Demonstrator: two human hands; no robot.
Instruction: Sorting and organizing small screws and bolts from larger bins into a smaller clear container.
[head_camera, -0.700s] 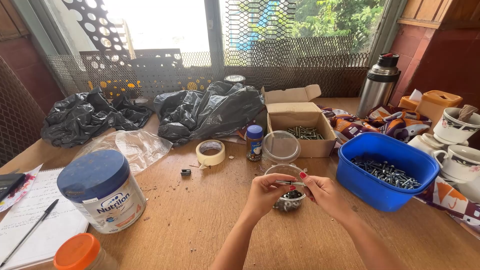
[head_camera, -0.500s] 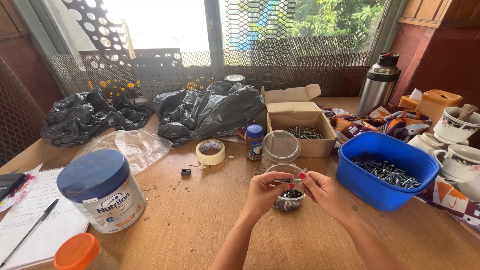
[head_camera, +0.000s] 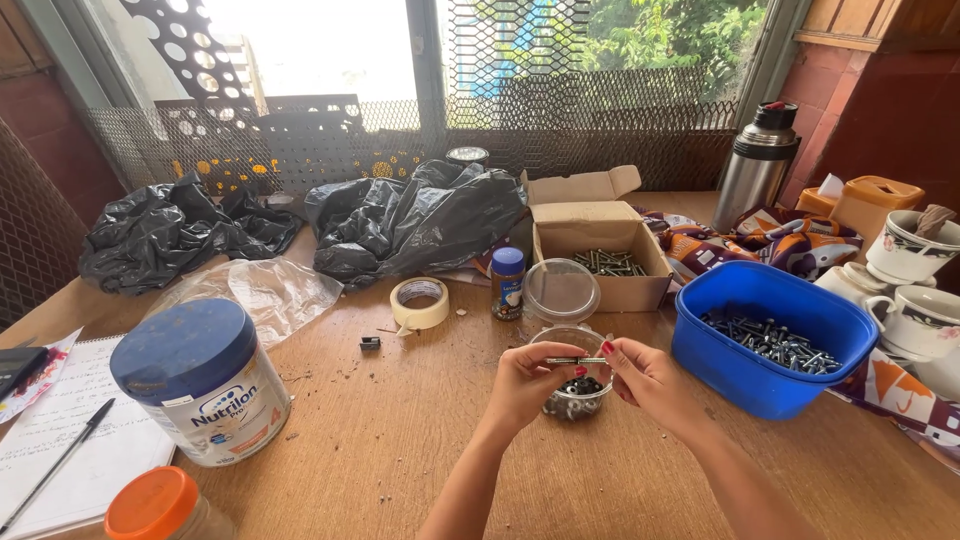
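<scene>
Both hands, left hand (head_camera: 525, 385) and right hand (head_camera: 645, 378), pinch a thin bolt (head_camera: 577, 361) by its ends above a clear cup (head_camera: 577, 390); the blue tub (head_camera: 775, 335) sits at three o'clock. The bolt looks stiff, light, slippery.

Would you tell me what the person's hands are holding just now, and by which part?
A thin silver metal bolt, held level above the small clear plastic cup: the left hand pinches one end, the right hand the other.

A slim metal bolt (head_camera: 577, 360) lies level, pinched at both ends between the fingertips. Directly beneath it stands a small clear round container (head_camera: 573, 397), open-topped and upright, holding dark little nuts and silvery hardware.
</scene>
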